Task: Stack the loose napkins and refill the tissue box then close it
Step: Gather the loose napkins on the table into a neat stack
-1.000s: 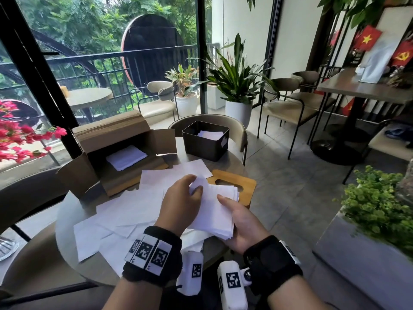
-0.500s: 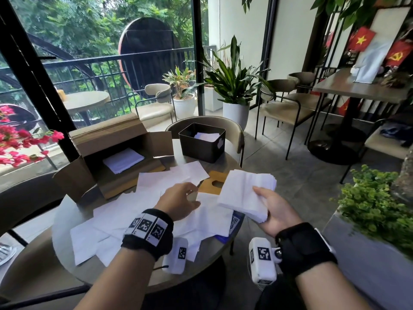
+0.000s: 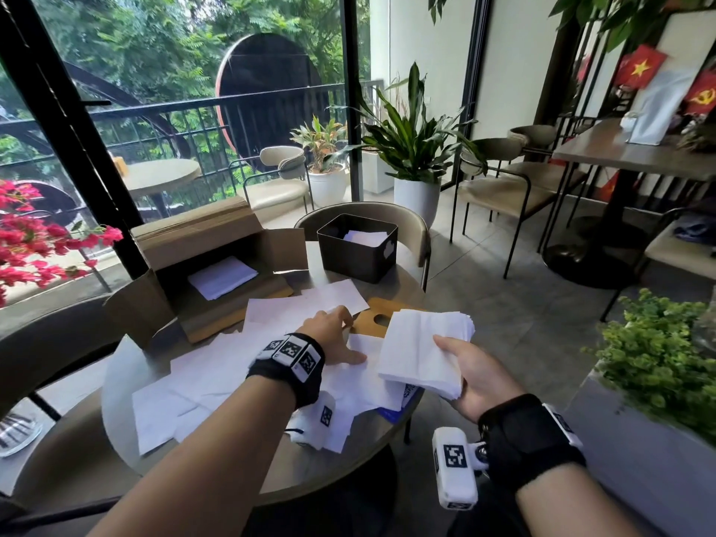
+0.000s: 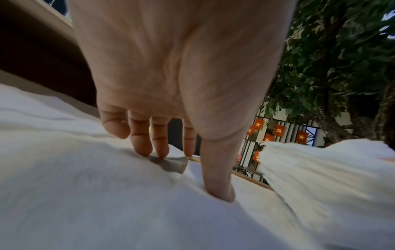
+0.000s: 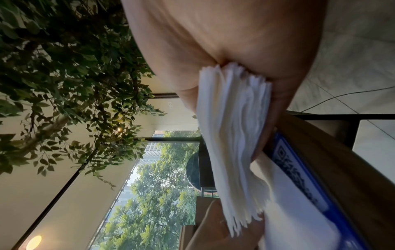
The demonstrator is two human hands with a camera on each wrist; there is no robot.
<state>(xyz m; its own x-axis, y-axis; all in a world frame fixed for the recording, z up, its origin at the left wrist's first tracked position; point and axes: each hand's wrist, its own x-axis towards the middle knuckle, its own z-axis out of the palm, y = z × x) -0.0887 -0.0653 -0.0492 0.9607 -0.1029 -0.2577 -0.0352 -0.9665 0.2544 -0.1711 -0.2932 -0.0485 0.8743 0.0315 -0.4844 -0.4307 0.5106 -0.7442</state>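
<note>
My right hand (image 3: 461,366) grips a thick stack of white napkins (image 3: 420,348) just off the table's right side, thumb on top; the right wrist view shows the stack (image 5: 233,135) edge-on in the palm. My left hand (image 3: 335,337) rests palm down on the loose napkins (image 3: 232,366) spread over the round table (image 3: 217,470). In the left wrist view its fingertips (image 4: 159,153) and thumb press into a sheet. The black tissue box (image 3: 358,248) stands lidless at the table's far side with a few napkins inside. Its wooden lid (image 3: 376,315) with an oval slot lies partly under the stack.
An open cardboard carton (image 3: 201,277) holding a napkin bundle sits at the table's far left. A blue QR card (image 3: 405,403) peeks from under sheets at the right edge. A chair (image 3: 410,226) stands behind the table. A planter (image 3: 654,366) is at right.
My right hand has carried the napkin stack off the pile to the right and holds it there. My left hand has reached forward onto the loose sheets and flattened.
</note>
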